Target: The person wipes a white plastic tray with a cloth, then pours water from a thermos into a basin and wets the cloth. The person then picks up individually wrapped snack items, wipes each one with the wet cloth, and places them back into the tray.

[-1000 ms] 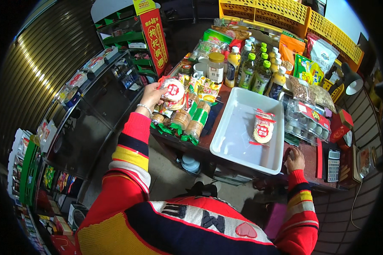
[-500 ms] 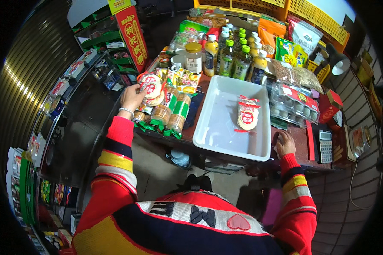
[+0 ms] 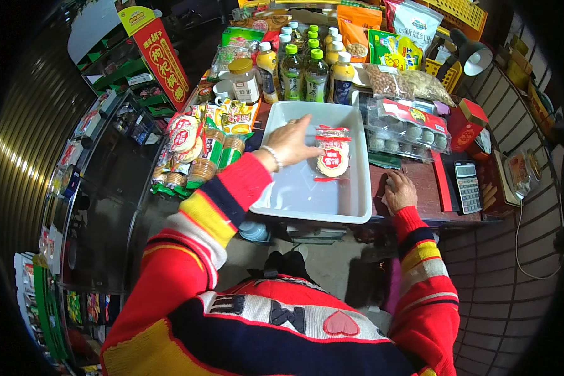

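My left hand hovers over the white plastic tray, open, with fingers stretched out and the thumb apart. Its thumb tip is at the left edge of a clear and red packet of round rice crackers that lies in the tray. Left of the tray is a pile of snacks: more packets of rice crackers, biscuits in green-ended wrappers and yellow packets. On the red-brown table right of the tray rests my right hand, its fingers apart, slightly bent, with nothing seen in them.
Behind the tray stand several bottles and a gold-lidded jar. To the right are a clear carton of eggs, bags of dried food, a red box, a calculator and a desk lamp.
My left hand has left the rice cracker packets on the pile and moved right, over the tray. The whole view has shifted a little; my right hand stays on the table.
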Demonstrator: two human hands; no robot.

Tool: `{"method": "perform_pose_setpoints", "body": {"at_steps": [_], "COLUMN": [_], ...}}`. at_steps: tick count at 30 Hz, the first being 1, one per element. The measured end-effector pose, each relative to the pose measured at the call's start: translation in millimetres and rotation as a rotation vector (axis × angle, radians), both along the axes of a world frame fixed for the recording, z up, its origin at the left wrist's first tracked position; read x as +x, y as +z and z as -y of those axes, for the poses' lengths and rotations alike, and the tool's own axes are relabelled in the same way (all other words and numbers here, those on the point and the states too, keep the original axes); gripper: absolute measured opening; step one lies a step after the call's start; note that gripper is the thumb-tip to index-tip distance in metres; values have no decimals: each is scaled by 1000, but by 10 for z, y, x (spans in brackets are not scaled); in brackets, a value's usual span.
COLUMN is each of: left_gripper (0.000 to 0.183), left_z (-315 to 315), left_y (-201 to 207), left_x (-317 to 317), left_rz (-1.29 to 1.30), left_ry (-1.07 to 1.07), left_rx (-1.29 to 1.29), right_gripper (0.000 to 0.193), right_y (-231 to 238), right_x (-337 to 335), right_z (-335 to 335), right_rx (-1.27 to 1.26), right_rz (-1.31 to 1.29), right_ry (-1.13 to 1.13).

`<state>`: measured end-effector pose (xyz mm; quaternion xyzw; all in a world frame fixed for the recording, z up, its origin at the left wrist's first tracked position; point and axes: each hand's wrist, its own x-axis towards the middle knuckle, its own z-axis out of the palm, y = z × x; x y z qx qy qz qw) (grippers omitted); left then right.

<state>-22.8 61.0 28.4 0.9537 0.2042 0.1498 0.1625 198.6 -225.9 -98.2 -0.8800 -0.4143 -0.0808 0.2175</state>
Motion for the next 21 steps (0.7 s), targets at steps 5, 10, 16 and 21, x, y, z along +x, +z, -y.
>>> {"method": "perform_pose_setpoints", "body": {"at_steps": [5,10,16,21], "left_gripper": [124,120,92,48], "left_z": [114,89,26,72], "left_y": [-228,-605,-618,-291], "left_x": [467,607,583,384], "left_rz": [-246,-91,-41,98], "left_ry": [117,207,182,121], "left_rx": [-263,-433,-603,-877], "right_gripper": [43,42,43,44], "right_y": [50,-27,-64,-91], "right_x": [-36,9,49,77], "right_z": [3,23,22,50], "right_rx": [12,3,13,21], "right_rz": [-10,2,-4,-15], "right_ry": [-5,-10,3,-3]}}
